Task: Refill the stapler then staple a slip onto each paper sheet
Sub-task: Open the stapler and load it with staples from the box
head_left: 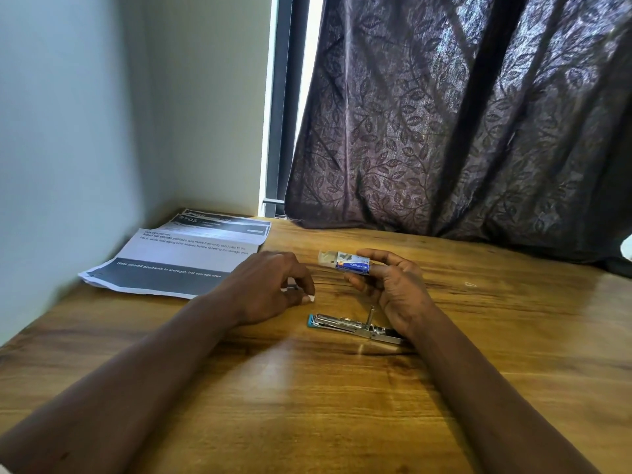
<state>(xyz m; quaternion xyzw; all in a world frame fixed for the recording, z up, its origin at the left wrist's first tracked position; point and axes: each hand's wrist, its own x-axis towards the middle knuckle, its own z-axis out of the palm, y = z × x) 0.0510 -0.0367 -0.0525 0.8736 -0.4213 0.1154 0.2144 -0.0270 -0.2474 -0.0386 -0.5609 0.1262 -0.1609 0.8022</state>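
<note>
Paper sheets (178, 258) at the far left corner of the tabletop (342, 405), left hand (270, 285) mid-table, curled fingertips pinching a small object (291, 287) too tiny to identify, staple box (345, 262), tray slid out, pinched between thumb and fingers of right hand (390, 282), stapler (355, 328) lying opened just nearer the front edge.

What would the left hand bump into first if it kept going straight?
The left hand would probably meet the staple box held by the right hand first, though depth is unclear.
</note>
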